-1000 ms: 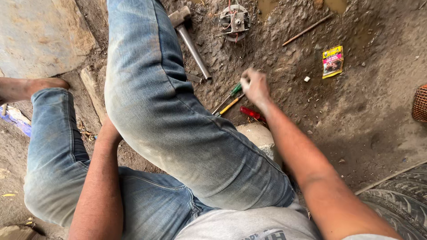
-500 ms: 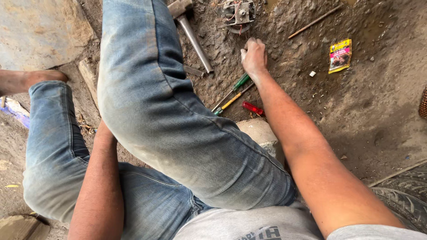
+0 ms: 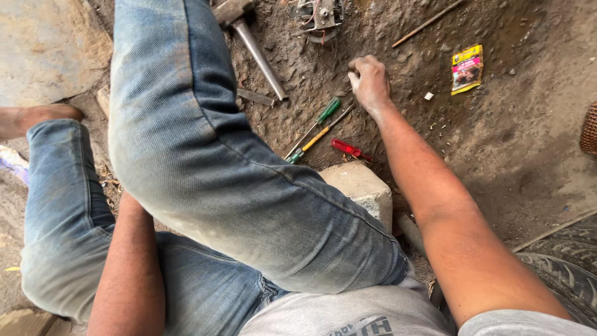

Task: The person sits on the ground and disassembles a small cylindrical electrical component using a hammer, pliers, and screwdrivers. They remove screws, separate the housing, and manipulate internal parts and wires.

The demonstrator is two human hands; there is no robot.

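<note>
Seated on a stone block [image 3: 360,186], knees up in dusty jeans. My right hand [image 3: 370,81] is stretched out to the dirt ground [image 3: 497,143], fingers [image 3: 356,79] curled under, knuckles up; cannot tell whether anything is pinched beneath them. Just below that hand lie three screwdrivers: a green-handled one [image 3: 326,112], a yellow-handled one [image 3: 316,138] close alongside it, and a red-handled one [image 3: 346,148] near my forearm, none touched. A hammer [image 3: 252,40] lies further up, head by my raised knee, steel handle angled toward the screwdrivers. Above the hand sits a small metal part with wires [image 3: 318,14]. A thin rod [image 3: 426,23] and a yellow sachet [image 3: 467,68] lie off to the right, well apart. My left arm drops between my legs; left hand hidden. Tyre tread [image 3: 563,264] at lower right.
</note>
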